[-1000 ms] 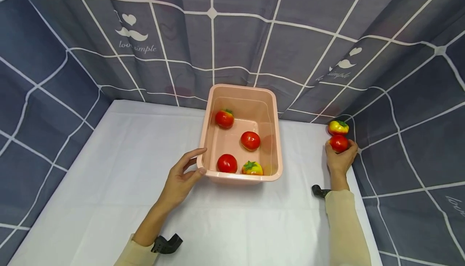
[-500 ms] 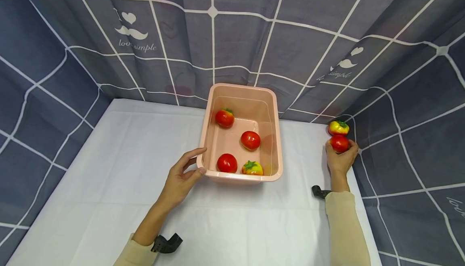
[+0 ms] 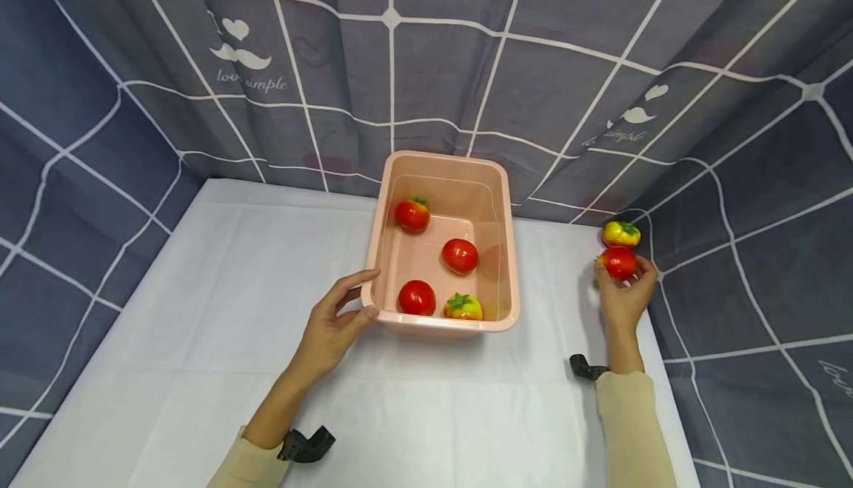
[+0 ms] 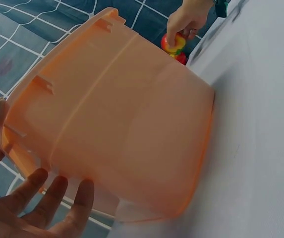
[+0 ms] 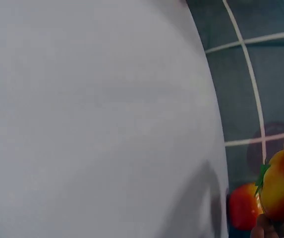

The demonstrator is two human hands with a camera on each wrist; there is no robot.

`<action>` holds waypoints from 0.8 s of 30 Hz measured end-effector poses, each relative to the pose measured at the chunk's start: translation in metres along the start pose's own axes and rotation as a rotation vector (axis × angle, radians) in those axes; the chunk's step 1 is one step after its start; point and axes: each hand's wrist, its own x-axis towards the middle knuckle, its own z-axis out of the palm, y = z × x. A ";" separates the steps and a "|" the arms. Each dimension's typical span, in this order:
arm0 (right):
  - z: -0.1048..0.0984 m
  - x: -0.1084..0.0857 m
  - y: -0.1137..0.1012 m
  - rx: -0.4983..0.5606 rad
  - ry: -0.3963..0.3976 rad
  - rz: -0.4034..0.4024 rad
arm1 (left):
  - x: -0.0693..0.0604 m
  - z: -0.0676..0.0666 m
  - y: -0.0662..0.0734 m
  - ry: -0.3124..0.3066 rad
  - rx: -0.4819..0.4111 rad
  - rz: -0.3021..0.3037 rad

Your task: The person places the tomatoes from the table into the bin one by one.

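Note:
A pink plastic bin point(image 3: 506, 251) stands mid-table with several tomatoes inside, mostly red, such as the red tomato point(image 3: 460, 256), plus a yellow-red one point(image 3: 463, 308). My left hand point(image 3: 329, 332) holds the bin's rim at its near left corner; the left wrist view shows its fingers along the outer wall point(image 4: 122, 114). At the far right of the table, my right hand point(image 3: 623, 292) pinches a red tomato point(image 3: 618, 262) with yellow patches and a green top point(image 5: 261, 176). Just behind it lies a yellow-red tomato point(image 3: 621, 234), seen as mostly red in the right wrist view.
A white cloth point(image 3: 266, 266) covers the table. Grey checked curtains point(image 3: 320, 66) close off the back and both sides, with the right curtain point(image 3: 753, 288) close beside my right hand. Dark wrist mounts point(image 3: 306, 445) sit on both wrists.
The tomato in my right hand has turned and shifted slightly to the left, its green top now facing left. My left hand and the bin have stayed in place.

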 end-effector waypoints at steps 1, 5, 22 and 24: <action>0.000 -0.005 -0.002 0.014 -0.007 -0.014 | 0.000 0.000 0.000 0.001 0.005 0.001; 0.003 -0.023 -0.011 0.035 -0.041 -0.047 | 0.000 0.000 0.000 0.005 0.011 0.005; -0.002 -0.104 -0.057 0.116 -0.164 -0.149 | -0.001 0.000 0.001 0.006 0.011 -0.021; -0.005 -0.109 -0.053 0.139 -0.166 -0.163 | -0.001 0.000 0.001 0.007 0.011 -0.020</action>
